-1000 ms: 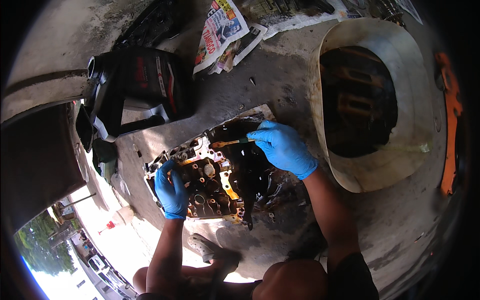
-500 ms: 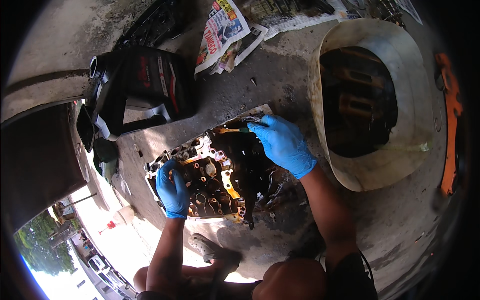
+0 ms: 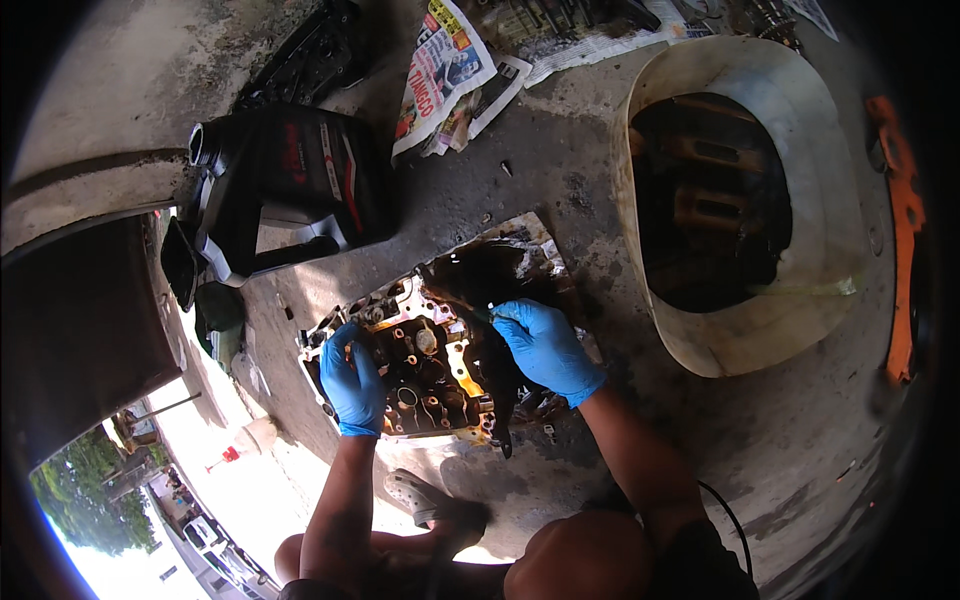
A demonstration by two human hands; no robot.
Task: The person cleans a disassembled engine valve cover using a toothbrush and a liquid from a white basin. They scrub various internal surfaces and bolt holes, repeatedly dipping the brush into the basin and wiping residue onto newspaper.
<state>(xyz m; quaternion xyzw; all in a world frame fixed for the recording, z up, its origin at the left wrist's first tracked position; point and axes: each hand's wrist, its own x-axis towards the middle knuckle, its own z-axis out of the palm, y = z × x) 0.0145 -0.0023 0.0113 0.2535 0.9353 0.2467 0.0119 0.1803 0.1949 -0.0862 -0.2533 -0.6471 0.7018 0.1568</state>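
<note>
A cylinder head (image 3: 462,370), metal and oil-stained with openings and bolt holes, lies on the ground in front of me. My left hand (image 3: 352,385), in a blue glove, curls its fingers at the left edge of the cylinder head and steadies it. My right hand (image 3: 548,350), gloved in blue too, pinches a slim brush (image 3: 468,306) over the right part of the metal. Its tip points left, and the shade there blurs its bristles. Under the right side spreads an oil-soaked sheet (image 3: 545,250).
A black oil jug (image 3: 345,190) lies at the upper left. To the right stands a cut-open whitish container (image 3: 820,170) holding dark liquid and metal parts. Newspaper (image 3: 440,75) lies beyond, an orange metal piece (image 3: 905,240) at far right. A small bolt (image 3: 506,168) rests on the concrete.
My right hand has come nearer to me and slightly left with the brush, uncovering the sheet's far corner. The left hand stays at the cylinder head's edge.
</note>
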